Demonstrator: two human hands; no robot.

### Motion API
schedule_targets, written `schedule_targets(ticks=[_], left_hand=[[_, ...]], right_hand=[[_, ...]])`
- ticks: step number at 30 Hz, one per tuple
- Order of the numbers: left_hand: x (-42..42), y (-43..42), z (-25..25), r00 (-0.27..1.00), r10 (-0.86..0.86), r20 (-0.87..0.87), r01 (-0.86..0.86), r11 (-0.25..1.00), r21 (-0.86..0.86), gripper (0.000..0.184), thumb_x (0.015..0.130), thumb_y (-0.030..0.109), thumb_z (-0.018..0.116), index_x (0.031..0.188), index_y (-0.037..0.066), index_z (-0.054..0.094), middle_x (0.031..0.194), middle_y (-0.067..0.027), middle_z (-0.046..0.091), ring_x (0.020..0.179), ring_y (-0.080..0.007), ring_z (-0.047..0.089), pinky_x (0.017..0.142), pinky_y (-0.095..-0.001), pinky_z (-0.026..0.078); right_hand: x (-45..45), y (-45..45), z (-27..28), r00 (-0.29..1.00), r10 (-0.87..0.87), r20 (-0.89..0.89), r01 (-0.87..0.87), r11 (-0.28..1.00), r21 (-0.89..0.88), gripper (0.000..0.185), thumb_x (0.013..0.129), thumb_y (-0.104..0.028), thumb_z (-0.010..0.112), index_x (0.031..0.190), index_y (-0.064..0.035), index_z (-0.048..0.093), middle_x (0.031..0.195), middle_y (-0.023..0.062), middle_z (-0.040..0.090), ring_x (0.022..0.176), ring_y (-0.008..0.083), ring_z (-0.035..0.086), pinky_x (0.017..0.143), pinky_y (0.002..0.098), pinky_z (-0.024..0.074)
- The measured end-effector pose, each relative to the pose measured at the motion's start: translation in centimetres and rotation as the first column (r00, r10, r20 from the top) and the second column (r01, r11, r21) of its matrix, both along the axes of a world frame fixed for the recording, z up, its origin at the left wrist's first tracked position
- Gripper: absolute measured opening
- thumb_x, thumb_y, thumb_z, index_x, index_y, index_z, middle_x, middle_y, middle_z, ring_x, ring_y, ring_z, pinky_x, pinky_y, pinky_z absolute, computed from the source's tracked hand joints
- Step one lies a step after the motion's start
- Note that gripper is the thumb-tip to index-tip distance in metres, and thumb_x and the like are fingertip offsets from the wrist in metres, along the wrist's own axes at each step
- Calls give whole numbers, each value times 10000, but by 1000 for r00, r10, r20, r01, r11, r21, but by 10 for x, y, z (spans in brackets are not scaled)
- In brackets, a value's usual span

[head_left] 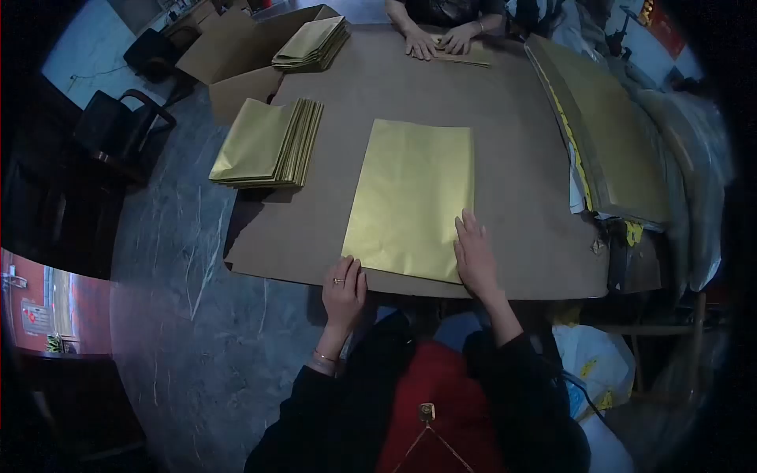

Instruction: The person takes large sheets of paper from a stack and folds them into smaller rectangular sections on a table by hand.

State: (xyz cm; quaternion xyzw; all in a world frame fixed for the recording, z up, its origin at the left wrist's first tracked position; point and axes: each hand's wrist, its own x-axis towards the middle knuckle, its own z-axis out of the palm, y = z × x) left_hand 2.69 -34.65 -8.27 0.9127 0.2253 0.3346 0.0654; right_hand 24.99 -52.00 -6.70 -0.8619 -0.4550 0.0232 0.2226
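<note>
Glossy gold paper rectangle [410, 197] | right hand [476, 256]: flat, grip released | left hand [344, 293]: at corner, grip unclear

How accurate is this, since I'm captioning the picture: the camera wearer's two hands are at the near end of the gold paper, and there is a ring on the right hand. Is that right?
Not quite: the ring is on the left hand, not the right hand, as the head view shows. The rest stands.
</note>
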Motion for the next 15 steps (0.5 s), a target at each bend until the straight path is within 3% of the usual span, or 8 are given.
schedule_targets(ticks=[8,12,15], left_hand=[[2,-2,5,999,-3,44,7,996,-91,216,817,131,624,1013,41,619,1084,-94,582,1009,-276,565,851,-377,459],[4,0,7,998,-18,56,21,998,-52,218,817,129,624,1015,37,618,1081,-95,583,1011,-275,569,850,-375,461],[4,-1,9,999,-2,51,6,997,-77,217,819,126,622,1014,32,618,1078,-100,584,1017,-280,569,856,-378,460]], right_hand=[[0,0,-2,1000,14,28,-16,999,50,435,933,-145,396,1332,25,365,1448,186,266,1353,335,234,1093,465,206],[-1,0,-1,999,2,50,-2,1000,-5,432,949,-147,394,1348,13,354,1468,158,250,1358,310,239,1097,457,205],[-1,1,-3,998,0,69,-3,999,40,421,928,-139,409,1317,21,389,1432,189,299,1341,337,260,1089,464,214]])
